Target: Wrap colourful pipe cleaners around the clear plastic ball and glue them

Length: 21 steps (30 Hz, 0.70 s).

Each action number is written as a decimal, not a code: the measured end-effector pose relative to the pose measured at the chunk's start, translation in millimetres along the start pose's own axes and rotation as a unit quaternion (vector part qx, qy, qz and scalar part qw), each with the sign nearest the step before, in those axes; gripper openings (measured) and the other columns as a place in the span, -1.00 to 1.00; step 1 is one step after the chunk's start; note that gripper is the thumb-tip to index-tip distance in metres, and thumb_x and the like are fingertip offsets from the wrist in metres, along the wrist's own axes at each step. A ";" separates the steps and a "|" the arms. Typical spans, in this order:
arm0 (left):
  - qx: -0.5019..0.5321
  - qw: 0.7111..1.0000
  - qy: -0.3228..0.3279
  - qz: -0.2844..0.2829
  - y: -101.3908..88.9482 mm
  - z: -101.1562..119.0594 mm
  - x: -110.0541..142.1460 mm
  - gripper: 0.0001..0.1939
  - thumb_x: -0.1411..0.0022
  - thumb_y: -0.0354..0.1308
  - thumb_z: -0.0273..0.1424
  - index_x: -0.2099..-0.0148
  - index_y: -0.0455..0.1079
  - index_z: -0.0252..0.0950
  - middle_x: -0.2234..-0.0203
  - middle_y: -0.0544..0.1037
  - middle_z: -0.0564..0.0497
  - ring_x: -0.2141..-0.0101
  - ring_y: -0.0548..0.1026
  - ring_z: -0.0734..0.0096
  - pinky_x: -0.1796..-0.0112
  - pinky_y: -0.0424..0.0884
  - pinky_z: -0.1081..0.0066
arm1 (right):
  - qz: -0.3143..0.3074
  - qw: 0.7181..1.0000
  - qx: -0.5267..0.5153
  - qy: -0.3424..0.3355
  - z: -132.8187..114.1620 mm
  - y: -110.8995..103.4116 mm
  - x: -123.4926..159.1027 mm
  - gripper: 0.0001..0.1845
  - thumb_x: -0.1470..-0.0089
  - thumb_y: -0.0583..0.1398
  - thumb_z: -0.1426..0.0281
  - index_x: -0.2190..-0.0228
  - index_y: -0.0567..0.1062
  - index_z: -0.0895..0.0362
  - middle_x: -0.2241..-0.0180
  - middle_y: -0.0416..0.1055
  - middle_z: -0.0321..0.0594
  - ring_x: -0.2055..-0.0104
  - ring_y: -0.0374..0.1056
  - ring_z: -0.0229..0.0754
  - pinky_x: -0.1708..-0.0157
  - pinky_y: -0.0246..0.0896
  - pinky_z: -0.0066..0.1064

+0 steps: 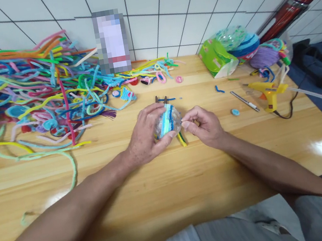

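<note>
Near the middle of the wooden table, my left hand point(147, 133) is wrapped round a clear round plastic piece point(166, 121) with light blue, dark blue and pale green fuzzy strips across it. At its right side my right hand point(203, 125) has thumb and forefinger pinched together; what lies between them is too small to make out. A yellow and green pipe cleaner point(182, 139) sticks out below the plastic piece. Just behind my left fingers, a dark two-pronged tool point(165, 100) is partly hidden.
A large tangle of coloured pipe cleaners point(35, 92) covers the back left. At right are a yellow glue gun point(269, 92) with a cord, a craft knife point(244, 101), a small blue disc point(235, 112) and a green packet point(216, 57). A blurred upright panel point(112, 42) leans on the tiled wall.
</note>
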<state>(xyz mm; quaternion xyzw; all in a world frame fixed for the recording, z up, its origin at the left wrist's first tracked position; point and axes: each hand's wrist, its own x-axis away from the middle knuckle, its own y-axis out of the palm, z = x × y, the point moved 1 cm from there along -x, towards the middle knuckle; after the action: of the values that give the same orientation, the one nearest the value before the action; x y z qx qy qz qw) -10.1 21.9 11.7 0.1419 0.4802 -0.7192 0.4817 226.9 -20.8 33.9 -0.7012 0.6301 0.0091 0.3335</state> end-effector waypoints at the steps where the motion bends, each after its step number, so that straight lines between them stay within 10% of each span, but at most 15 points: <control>1: -0.002 1.000 -0.001 -0.001 0.0 0.1 0.0 -0.37 -0.51 0.23 -0.08 -0.46 0.16 -0.12 -0.32 0.47 -0.26 -0.35 0.46 -0.06 -0.30 0.46 -0.15 | 0.000 1.000 -0.001 -0.002 0.3 0.0 0.3 -0.82 -0.40 0.30 0.21 0.24 0.54 0.03 0.44 0.53 -0.38 0.44 0.46 -0.28 0.41 0.34 -0.44; 21: 0.004 1.000 0.002 0.000 -0.5 0.2 0.3 -0.36 -0.50 0.26 -0.11 -0.47 0.14 -0.11 -0.32 0.46 -0.26 -0.34 0.46 -0.07 -0.30 0.46 -0.14 | -0.005 1.000 -0.008 -0.005 0.0 -0.1 0.0 -0.82 -0.41 0.29 0.21 0.23 0.53 0.02 0.43 0.64 -0.34 0.44 0.56 -0.25 0.43 0.41 -0.43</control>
<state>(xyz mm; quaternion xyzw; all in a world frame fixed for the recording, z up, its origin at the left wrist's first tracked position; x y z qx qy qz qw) -10.7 21.6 11.8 0.1453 0.4781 -0.7207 0.4806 227.0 -20.8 34.0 -0.7071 0.6247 0.0165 0.3309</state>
